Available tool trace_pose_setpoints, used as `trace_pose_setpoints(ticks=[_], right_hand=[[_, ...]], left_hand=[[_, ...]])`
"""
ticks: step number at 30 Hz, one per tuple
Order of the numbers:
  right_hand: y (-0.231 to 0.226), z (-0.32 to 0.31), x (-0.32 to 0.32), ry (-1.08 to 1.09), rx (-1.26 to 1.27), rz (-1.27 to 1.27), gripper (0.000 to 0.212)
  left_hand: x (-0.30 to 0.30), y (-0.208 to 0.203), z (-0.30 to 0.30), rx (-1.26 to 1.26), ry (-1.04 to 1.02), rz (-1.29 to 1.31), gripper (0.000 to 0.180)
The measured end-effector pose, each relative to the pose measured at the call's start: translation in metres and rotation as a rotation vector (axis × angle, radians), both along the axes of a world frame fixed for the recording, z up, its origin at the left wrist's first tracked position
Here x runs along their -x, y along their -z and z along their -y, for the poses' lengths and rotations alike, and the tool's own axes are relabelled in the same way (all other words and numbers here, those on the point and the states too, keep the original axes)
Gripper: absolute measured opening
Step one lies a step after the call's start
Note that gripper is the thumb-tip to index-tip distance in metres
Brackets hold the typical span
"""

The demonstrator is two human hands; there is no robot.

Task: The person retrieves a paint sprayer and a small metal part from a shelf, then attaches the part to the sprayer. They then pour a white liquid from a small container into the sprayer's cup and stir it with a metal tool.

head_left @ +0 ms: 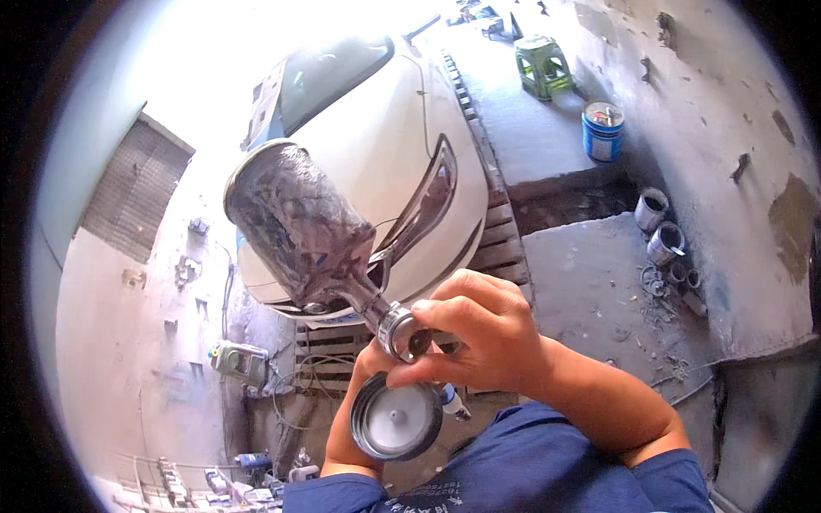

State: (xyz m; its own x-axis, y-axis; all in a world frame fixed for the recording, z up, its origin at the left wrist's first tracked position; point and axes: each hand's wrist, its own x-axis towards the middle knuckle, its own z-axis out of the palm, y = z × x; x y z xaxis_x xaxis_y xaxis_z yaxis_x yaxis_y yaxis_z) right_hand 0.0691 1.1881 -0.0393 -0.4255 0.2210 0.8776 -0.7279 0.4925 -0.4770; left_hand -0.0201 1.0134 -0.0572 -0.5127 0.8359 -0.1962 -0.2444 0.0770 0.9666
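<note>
A metal paint spray gun (396,332) with a large, paint-stained cup (299,222) is tilted up to the left in front of me. My right hand (487,342) is closed on the silver ring at its front end, thumb and fingers on either side. Behind the gun, my left hand (369,359) is mostly hidden; it appears wrapped round the gun's body. Just below my right thumb is a round, dark-rimmed lid (395,419) with a white inside and a small central knob. What supports it is hidden. A blue and silver fitting (455,400) shows beside it.
A white car (359,137) stands ahead over slatted floor grating (500,248). At right are a green stool (542,68), a blue bucket (603,132) and paint cans (665,244) along the wall. A grey-green canister (239,362) and a looped hose (278,402) lie left.
</note>
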Motion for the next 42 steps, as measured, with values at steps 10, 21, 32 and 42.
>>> trace_pose_setpoints(ticks=[10, 21, 32, 42], right_hand=[[0.001, 0.013, 0.007, -0.252, 0.134, -0.014, 0.051], [-0.015, 0.001, 0.010, 0.002, -0.206, -0.085, 0.034], [-0.054, -0.022, 0.011, 0.170, -0.963, -0.102, 0.023], [-0.027, -0.004, 0.004, 0.029, -0.369, 0.599, 0.037]], left_hand=[[-0.024, -0.050, 0.002, 0.025, -0.175, 0.060, 0.050], [-0.010, -0.041, 0.004, 0.041, -0.064, -0.123, 0.039], [-0.008, -0.020, 0.015, -0.014, -0.070, -0.324, 0.041], [0.031, 0.036, 0.029, -0.153, 0.041, -0.083, 0.043]])
